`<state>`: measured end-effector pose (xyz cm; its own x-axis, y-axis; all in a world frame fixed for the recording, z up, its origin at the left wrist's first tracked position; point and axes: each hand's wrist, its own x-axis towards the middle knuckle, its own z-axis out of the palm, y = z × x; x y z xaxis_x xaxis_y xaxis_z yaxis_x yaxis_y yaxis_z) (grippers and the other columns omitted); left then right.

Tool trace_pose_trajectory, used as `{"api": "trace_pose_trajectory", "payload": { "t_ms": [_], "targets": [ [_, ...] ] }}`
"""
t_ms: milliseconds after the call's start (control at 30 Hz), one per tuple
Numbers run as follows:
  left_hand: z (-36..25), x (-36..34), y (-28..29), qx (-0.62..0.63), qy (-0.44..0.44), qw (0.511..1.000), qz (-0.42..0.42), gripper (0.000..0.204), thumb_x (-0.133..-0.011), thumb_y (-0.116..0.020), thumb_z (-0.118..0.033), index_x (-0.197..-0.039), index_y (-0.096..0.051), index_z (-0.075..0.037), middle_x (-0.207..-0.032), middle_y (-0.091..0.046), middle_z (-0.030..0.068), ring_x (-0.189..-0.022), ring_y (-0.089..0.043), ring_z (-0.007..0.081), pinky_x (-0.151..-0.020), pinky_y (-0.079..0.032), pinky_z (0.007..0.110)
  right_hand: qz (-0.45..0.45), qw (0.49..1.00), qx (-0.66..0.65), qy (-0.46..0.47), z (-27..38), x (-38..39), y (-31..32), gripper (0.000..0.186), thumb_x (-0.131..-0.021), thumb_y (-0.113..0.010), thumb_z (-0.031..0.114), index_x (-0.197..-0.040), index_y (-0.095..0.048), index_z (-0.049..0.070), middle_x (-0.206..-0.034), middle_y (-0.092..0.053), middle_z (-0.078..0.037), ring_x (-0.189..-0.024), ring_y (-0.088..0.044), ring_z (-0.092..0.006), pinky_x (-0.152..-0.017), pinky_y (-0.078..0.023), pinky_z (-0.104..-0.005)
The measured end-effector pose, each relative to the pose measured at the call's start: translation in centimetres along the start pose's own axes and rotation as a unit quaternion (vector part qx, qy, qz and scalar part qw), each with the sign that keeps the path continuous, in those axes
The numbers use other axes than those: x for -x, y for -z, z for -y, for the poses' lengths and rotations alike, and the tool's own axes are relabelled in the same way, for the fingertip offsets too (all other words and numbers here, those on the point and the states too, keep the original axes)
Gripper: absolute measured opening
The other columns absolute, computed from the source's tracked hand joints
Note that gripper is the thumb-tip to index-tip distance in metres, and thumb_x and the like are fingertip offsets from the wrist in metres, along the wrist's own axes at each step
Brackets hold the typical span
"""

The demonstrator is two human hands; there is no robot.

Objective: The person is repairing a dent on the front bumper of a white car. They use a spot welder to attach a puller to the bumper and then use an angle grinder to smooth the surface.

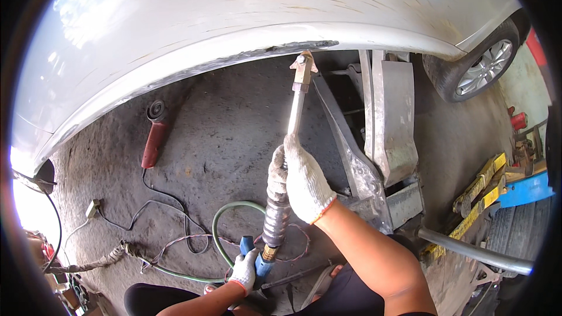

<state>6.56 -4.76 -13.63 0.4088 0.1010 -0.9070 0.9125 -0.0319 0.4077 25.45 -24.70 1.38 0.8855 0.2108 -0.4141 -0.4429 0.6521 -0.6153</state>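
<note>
In both hands I hold a long dent puller (276, 222) with a blue grip, a dark ribbed body and a bright metal shaft. Its squared metal head, tipped with copper-coloured pieces, is at the lower edge of a car's sill (257, 52); whether it touches cannot be told. A dark, bare strip runs along the white sill there. My right hand (307, 178), in a white knitted glove, is closed round the puller's upper part, and the fingers are partly hidden. Gloved too, my left hand (244, 269) is wrapped round the blue grip near my knees.
A red angle grinder (154, 140) with a cord lies on the concrete floor. A green hose (219, 216) and cables loop near my left hand. A metal floor jack (392, 134) stands to the right, before a car wheel (483, 64). Yellow metal bars (468, 222) lie farther right.
</note>
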Motion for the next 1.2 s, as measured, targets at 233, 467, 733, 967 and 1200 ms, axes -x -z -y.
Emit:
{"api": "trace_pose_trajectory", "payload": {
  "t_ms": [233,467,733,967,1200],
  "targets": [
    [-1.1,0.9,-0.2,-0.033,-0.012,0.999,0.012,0.045,-0.103,-0.043,-0.037,-0.136,-0.056,-0.009,-0.125,-0.051,0.0145,-0.109,-0.059,0.0261,-0.091,-0.051,0.044,-0.007,1.000,-0.001,0.011,0.6,0.0,0.8,0.044,-0.101,-0.052,0.055,-0.084,-0.055,0.015,-0.059,-0.047,0.001,-0.049,-0.046,-0.0125,-0.050,-0.040,-0.0296],
    [0.6,-0.8,0.3,-0.040,-0.016,0.999,0.014,0.046,-0.103,-0.043,-0.037,-0.138,-0.053,-0.009,-0.124,-0.051,0.0141,-0.107,-0.060,0.0249,-0.090,-0.052,0.043,-0.001,1.000,0.004,0.020,0.9,0.2,0.2,0.045,-0.100,-0.054,0.055,-0.085,-0.049,0.013,-0.062,-0.046,0.002,-0.049,-0.044,-0.0092,-0.048,-0.042,-0.0266],
    [0.6,-1.1,0.0,0.027,0.000,1.000,0.008,0.045,-0.101,-0.049,-0.038,-0.133,-0.051,-0.006,-0.104,-0.062,0.0115,-0.088,-0.064,0.0225,-0.080,-0.054,0.041,0.010,0.999,0.018,0.029,1.2,0.1,0.2,0.042,-0.102,-0.052,0.052,-0.087,-0.049,0.013,-0.063,-0.046,0.003,-0.050,-0.043,-0.0079,-0.048,-0.041,-0.0255],
    [-0.1,-0.5,-0.2,0.022,-0.007,1.000,0.003,0.043,-0.101,-0.048,-0.037,-0.130,-0.055,-0.006,-0.104,-0.062,0.0106,-0.087,-0.064,0.0214,-0.077,-0.054,0.040,-0.005,0.999,0.033,0.043,0.8,-0.2,0.3,0.040,-0.103,-0.052,0.050,-0.089,-0.049,0.012,-0.065,-0.047,0.003,-0.050,-0.044,-0.0076,-0.047,-0.042,-0.0253],
    [-1.1,2.0,-0.5,0.086,0.072,0.994,0.005,0.037,-0.100,-0.047,-0.033,-0.126,-0.060,-0.010,-0.096,-0.065,0.0070,-0.078,-0.063,0.0186,-0.070,-0.053,0.037,-0.050,0.994,0.091,0.027,0.8,-0.5,-0.8,0.039,-0.103,-0.051,0.048,-0.091,-0.050,0.011,-0.065,-0.048,0.002,-0.049,-0.048,-0.0090,-0.045,-0.043,-0.0271]
  ]
}}
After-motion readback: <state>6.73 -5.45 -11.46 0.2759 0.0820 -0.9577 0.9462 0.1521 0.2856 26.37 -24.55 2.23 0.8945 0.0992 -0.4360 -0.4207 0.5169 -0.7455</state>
